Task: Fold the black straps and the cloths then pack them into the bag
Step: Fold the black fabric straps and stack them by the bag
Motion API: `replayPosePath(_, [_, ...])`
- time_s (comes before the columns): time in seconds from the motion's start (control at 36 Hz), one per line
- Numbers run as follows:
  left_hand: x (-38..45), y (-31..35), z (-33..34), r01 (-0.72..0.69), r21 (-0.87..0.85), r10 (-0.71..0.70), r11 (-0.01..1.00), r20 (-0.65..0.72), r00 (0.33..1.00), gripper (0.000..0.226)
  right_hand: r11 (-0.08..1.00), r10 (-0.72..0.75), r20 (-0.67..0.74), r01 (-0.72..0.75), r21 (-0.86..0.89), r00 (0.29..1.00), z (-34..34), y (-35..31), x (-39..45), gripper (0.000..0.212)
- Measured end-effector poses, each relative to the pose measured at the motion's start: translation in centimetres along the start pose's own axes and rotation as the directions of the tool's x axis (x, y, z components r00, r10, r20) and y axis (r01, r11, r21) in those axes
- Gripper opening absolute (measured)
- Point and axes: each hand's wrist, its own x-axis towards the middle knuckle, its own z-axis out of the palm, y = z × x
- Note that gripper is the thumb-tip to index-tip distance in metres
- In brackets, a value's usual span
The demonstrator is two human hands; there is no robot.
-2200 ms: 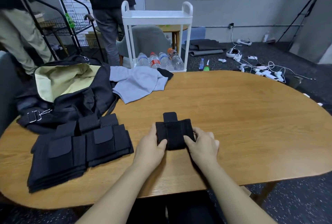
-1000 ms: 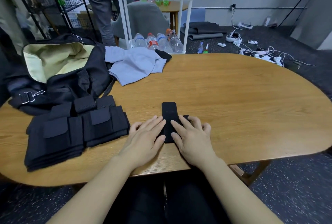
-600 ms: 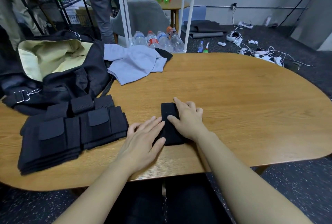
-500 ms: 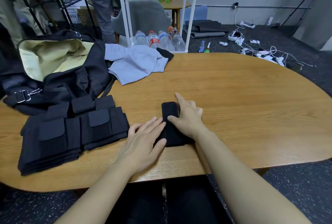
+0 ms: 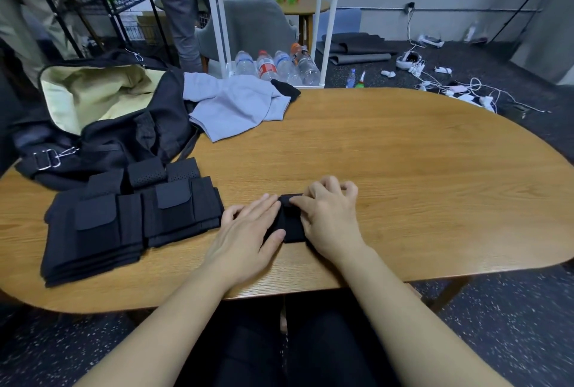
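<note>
I've got both hands on a small folded black strap [image 5: 287, 222] near the front edge of the wooden tabletop [image 5: 403, 169]. My left hand [image 5: 248, 231] lies flat, fingers straight, pressing on the strap's left side with the thumb along its near edge. My right hand [image 5: 326, 216] sits on the strap's right side, fingers curled, the fingertips bearing down on its far end; I can't tell whether they actually pinch the fabric. To the left, just beside my left hand, a stack of folded black straps [image 5: 124, 222] rests on the tabletop. Behind that stack the black bag [image 5: 102, 138] lies open, its pale yellow lining showing. A grey cloth [image 5: 236, 107] lies loosely crumpled against the bag's right side, with a small black piece [image 5: 287, 91] at its far corner.
</note>
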Motion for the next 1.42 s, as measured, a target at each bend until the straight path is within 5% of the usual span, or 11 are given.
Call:
replayPosePath(0.17, [-0.1,0.1,0.0,-0.003,0.022,0.004,1.000,-0.008,1.000,0.081,0.976,-0.028,0.007,0.029,-0.214,1.000,0.1,-1.2,-2.0,0.019])
replayPosePath(0.44, [0.0,0.0,0.2,-0.005,0.013,0.005,1.000,-0.010,1.000,0.081,0.968,-0.004,-0.004,0.003,-0.250,1.000,0.3,-2.0,-3.5,0.039])
replayPosePath(0.53, [0.0,0.0,0.2,-0.004,0.013,0.004,1.000,0.001,1.000,0.081,0.989,0.043,0.000,-0.043,-0.144,0.999,0.3,-1.5,-3.4,0.032])
replayPosePath(0.64, [0.2,0.1,-0.2,0.061,-0.078,-0.058,0.995,0.041,0.998,0.069,0.947,0.314,0.001,-0.314,0.074,0.949,-1.0,-0.7,-2.8,0.029])
replayPosePath(0.75, [1.0,1.0,-0.9,0.248,-0.081,-0.242,0.965,0.084,0.967,0.060,0.862,0.494,0.232,-0.508,-0.003,0.838,-1.7,0.4,-1.4,0.049])
replayPosePath(1.0, [2.8,3.1,-2.0,0.341,-0.094,-0.335,0.935,0.082,0.939,0.068,0.804,0.562,0.268,-0.593,0.045,0.783,-1.3,0.8,-0.7,0.047])
replayPosePath(1.42, [0.8,2.2,-4.6,0.332,-0.211,-0.360,0.919,-0.111,0.926,0.062,0.744,0.538,0.176,-0.563,0.361,0.824,-1.1,-2.3,0.8,0.038])
